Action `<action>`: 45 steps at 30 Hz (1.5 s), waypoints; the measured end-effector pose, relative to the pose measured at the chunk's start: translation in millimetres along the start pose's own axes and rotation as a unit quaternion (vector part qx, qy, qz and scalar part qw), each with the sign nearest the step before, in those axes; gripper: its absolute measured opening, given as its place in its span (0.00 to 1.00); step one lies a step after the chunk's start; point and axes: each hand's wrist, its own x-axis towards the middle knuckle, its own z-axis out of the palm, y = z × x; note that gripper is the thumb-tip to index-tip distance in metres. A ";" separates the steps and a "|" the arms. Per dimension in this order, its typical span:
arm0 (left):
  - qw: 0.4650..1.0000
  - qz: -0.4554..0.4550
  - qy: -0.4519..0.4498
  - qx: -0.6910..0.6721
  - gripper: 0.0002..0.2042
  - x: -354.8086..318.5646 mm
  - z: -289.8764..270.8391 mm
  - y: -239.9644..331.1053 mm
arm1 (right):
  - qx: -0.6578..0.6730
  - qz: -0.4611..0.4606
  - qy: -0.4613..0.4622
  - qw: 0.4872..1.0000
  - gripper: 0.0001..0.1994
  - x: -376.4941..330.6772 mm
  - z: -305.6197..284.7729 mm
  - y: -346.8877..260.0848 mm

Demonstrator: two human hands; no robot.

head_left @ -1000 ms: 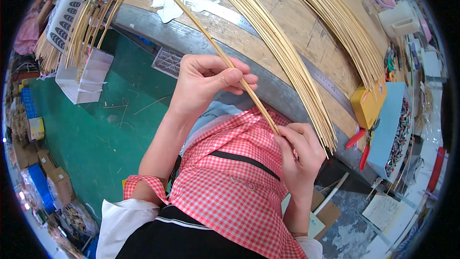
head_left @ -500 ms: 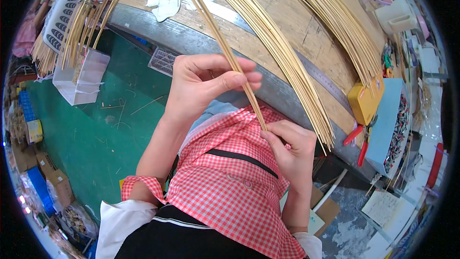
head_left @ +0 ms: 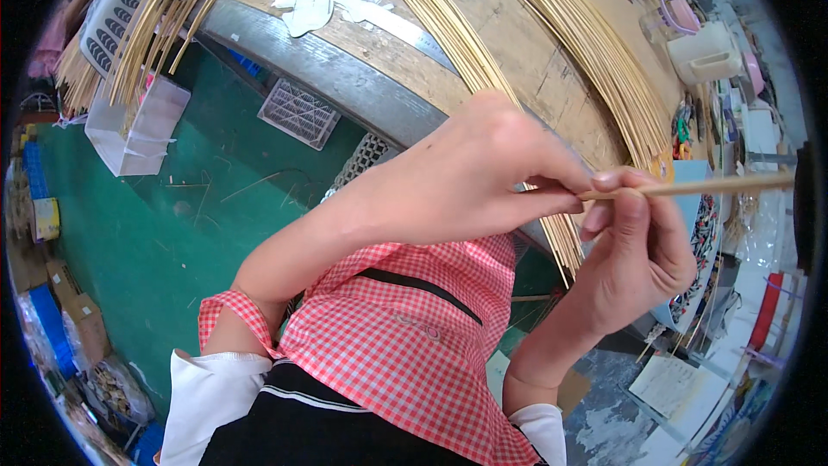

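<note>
My left hand (head_left: 483, 173) reaches across to the right and pinches the near end of a thin pale bamboo stick (head_left: 733, 183). Beside it, my right hand (head_left: 634, 259) closes thumb and fingers round the same stick, just past the left fingertips. The stick points to the right, and its far end runs out toward the dark rim. Whether it is one stick or a few laid together, I cannot tell. A bundle of long bamboo sticks (head_left: 440, 13) lies on the wooden workbench (head_left: 379, 60) beyond my hands, partly hidden by the left one.
Another bundle of sticks (head_left: 595, 43) curves along the bench. At the right stand a light blue box (head_left: 690, 171) of small clips and a white jug (head_left: 703, 56). More sticks rest by a white bin (head_left: 142, 134) at the left. A grey crate (head_left: 299, 112) sits under the bench.
The stick has swung from pointing up and away to pointing right. My left hand has moved right and down to its end; my right hand has moved up and right beside it.
</note>
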 end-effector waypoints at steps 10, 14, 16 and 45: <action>0.997 -0.015 -0.051 0.057 0.09 -20.2 -2.0 -28.2 | -0.120 -0.007 -0.082 0.989 0.03 -12.2 -2.4 25.1; 0.996 -0.046 -0.055 0.056 0.09 -38.3 0.1 -43.3 | -0.173 0.005 -0.113 0.978 0.04 -22.9 -2.2 43.8; 0.995 -0.072 -0.051 0.052 0.09 -42.4 1.5 -48.0 | -0.171 0.013 -0.116 0.978 0.03 -22.8 -2.2 47.2; 0.986 -0.127 0.094 0.046 0.05 -53.9 21.0 -28.7 | -0.251 0.077 0.175 0.949 0.09 4.5 -103.0 52.6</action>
